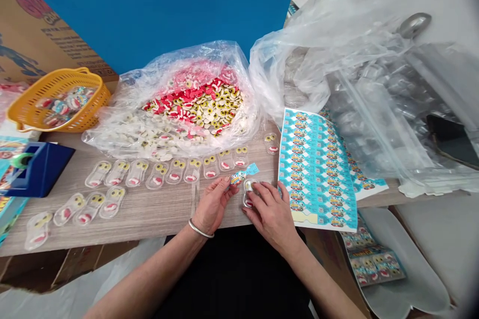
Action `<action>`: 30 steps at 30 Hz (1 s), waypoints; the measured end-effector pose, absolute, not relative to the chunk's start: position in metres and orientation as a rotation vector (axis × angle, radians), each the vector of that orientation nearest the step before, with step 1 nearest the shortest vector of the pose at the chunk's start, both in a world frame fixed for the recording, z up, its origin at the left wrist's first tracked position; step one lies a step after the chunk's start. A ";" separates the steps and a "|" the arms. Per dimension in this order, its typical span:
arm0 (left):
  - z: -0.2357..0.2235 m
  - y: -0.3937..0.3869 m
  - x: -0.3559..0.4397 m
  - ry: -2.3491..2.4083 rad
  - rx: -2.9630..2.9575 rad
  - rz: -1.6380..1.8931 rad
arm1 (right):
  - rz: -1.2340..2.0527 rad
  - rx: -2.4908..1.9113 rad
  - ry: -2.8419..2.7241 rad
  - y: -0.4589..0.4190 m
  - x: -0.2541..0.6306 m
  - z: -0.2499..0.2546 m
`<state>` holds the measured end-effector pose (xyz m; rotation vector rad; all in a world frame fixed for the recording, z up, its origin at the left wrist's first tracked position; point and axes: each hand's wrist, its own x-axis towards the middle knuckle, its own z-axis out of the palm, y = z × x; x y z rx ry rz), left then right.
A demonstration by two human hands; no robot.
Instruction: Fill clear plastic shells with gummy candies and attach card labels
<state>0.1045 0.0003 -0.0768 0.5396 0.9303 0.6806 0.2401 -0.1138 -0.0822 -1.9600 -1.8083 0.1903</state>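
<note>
A wooden tabletop (142, 224) carries everything. Behind it sits a large clear plastic bag (239, 60) of gummy candies, and more loose plastic (337, 45) lies heaped to the right. A stack of blue printed card sheets (318, 169) lies near the right hand, and a yellow basket (90, 79) of packed candies stands at the far left, beyond a blue tape dispenser (39, 169). Rows of filled plastic blisters (175, 170) lie across the tabletop, apart from one another. The left hand (213, 204), with a silver bangle (201, 228) on its wrist, pinches a small blue card (245, 174) at its fingertips. The right hand (271, 217) curls over a single plastic blister (250, 193), its fingers pressed on top, holding it against the tabletop just beside the card.
</note>
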 end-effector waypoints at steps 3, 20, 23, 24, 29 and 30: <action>-0.073 0.001 0.101 0.935 0.600 0.669 | 0.189 -1.929 -1.611 -0.118 0.249 -0.077; -0.065 -0.022 0.090 1.075 1.481 0.153 | 0.882 -1.902 -1.014 -0.122 0.249 -0.057; -0.063 -0.017 0.094 1.099 1.591 0.228 | 0.859 -1.927 -1.019 -0.116 0.252 -0.059; -0.062 -0.014 0.096 1.094 1.604 0.248 | 0.850 -1.942 -1.022 -0.113 0.254 -0.060; -0.070 -0.003 0.105 1.093 1.632 0.221 | 0.821 -2.062 -1.055 -0.100 0.260 -0.068; -0.073 -0.002 0.107 1.100 1.651 0.196 | 0.817 -2.079 -1.066 -0.098 0.261 -0.070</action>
